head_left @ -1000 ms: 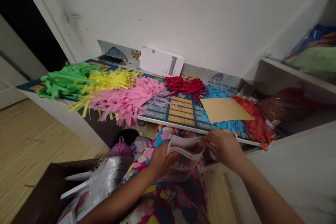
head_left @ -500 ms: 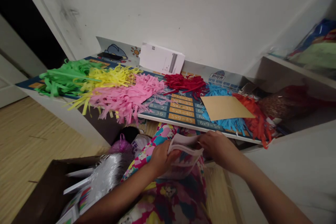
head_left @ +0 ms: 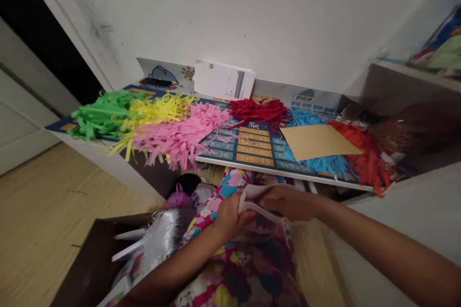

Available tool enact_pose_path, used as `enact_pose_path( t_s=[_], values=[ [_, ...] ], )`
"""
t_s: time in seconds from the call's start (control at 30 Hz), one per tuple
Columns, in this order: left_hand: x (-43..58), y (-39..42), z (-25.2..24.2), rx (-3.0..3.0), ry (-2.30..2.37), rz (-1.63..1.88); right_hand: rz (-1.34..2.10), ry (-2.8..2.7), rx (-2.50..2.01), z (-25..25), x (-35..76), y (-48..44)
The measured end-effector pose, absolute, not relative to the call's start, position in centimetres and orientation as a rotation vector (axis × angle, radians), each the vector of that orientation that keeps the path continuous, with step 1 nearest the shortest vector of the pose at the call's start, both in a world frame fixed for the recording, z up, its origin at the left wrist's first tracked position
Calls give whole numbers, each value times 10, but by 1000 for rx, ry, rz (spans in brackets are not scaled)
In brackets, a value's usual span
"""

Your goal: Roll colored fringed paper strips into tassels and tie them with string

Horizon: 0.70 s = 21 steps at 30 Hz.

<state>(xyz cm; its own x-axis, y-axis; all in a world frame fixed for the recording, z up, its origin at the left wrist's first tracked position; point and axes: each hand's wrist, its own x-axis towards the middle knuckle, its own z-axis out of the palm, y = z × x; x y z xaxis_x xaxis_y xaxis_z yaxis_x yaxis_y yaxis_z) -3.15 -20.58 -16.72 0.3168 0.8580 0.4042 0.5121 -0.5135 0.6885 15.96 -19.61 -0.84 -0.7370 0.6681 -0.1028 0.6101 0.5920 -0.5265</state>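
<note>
A clear plastic pouch (head_left: 257, 232) with a pale, whitish rim hangs over my lap, and its mouth gapes between my hands. My left hand (head_left: 232, 216) is closed on the pouch's left edge, thumb over the rim. At the opening, the fingers of my right hand (head_left: 288, 201) point left into the mouth, stretched out and partly hidden by the rim. Patterned pink clothing (head_left: 248, 268) on my legs shows through the plastic. Just beyond the hands is the shelf edge (head_left: 252, 167).
Shredded paper bunches lie along the shelf: green (head_left: 103, 112), yellow (head_left: 162, 108), pink (head_left: 187, 134), red (head_left: 257, 111), blue (head_left: 306, 117) and orange-red (head_left: 367, 148). A tan sheet (head_left: 320, 141) covers part of the blue. A white box (head_left: 224, 80) leans on the wall. Below left stands a brown box (head_left: 82, 259) containing silvery tinsel (head_left: 165, 235).
My right hand has moved from the pouch's right rim leftward into its mouth. The left hand keeps its grip. The view has shifted slightly.
</note>
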Motion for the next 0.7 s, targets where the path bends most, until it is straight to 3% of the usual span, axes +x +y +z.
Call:
enact_pose_path(
  t_s=[0.1, 0.23, 0.37, 0.57, 0.7],
  values=[
    [-37, -205, -170, 2130, 1293, 1071, 806, -2734, -1056, 13, 162, -202],
    [-41, -204, -170, 2094, 1318, 1090, 395, -2582, -1197, 15, 167, -218],
    [-41, -204, -169, 2080, 1264, 1156, 255, -2580, -1102, -12, 179, -226],
    [-44, -203, -172, 1982, 1312, 1234, -70, -1669, -1307, -83, 206, -241],
    [-44, -203, -173, 1972, 1323, 1251, -275, -1729, -1212, -113, 183, -248]
  ],
)
